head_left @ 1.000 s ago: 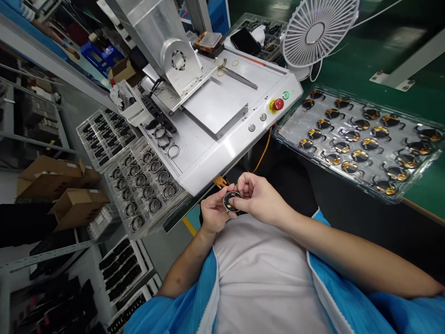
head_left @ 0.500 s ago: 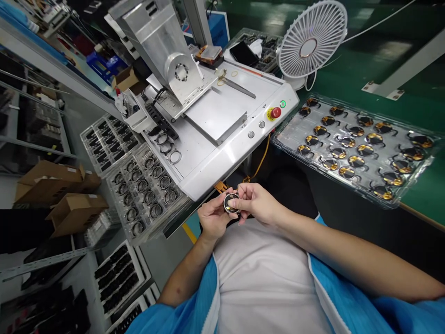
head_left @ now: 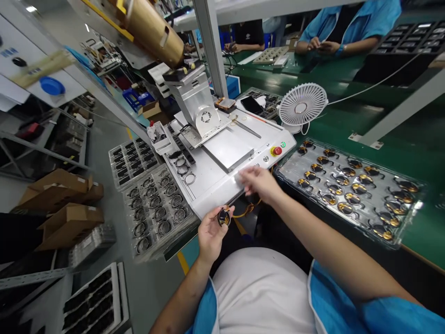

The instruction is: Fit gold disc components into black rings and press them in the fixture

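My left hand (head_left: pixel 211 234) is closed round a small round part (head_left: pixel 224 217) with a metal rim and a black and gold face. It holds the part low, just off the front edge of the white machine base (head_left: pixel 208 197). My right hand (head_left: pixel 261 184) is apart from it, over the base's front edge near the push buttons. Its fingers are partly stretched and blurred at the tips, with nothing visible in them. Tweezers (head_left: pixel 247 127) lie on the machine top. Several loose metal rings (head_left: pixel 189 179) lie at the base's left side.
To the right, a clear tray (head_left: pixel 288 172) bears rows of black and gold round parts. A tray of metal rings (head_left: pixel 156 232) stands left. A white fan (head_left: pixel 301 107), a red stop button (head_left: pixel 277 150) and a metal fixture (head_left: pixel 194 99) are nearby. Co-workers sit across the bench.
My right hand has let go of the round part and moved up over the machine's front edge. My left hand keeps the part. The camera has tilted up, showing co-workers.
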{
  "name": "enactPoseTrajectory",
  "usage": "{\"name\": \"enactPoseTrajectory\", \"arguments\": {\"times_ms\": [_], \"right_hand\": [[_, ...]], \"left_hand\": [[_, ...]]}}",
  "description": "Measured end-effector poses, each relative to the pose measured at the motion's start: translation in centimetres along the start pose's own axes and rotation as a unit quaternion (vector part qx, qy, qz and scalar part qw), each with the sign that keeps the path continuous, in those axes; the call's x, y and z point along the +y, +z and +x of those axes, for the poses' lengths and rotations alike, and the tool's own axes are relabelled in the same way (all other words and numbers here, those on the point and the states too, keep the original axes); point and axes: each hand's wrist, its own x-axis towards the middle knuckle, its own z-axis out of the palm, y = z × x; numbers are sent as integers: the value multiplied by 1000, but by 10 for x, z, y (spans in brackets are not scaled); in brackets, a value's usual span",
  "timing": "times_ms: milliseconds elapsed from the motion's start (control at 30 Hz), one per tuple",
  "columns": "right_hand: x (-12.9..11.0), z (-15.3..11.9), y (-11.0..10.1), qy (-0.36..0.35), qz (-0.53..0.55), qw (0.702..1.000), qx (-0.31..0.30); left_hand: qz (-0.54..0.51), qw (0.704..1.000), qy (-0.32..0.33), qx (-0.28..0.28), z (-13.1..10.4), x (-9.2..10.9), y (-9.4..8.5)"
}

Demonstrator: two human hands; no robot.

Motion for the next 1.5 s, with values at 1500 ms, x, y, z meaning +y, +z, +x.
{"name": "enactPoseTrajectory", "arguments": {"times_ms": [1500], "right_hand": [[20, -99, -109, -109, -226, 953, 168]], "left_hand": [[324, 926, 158, -111, -3, 10, 13]]}}
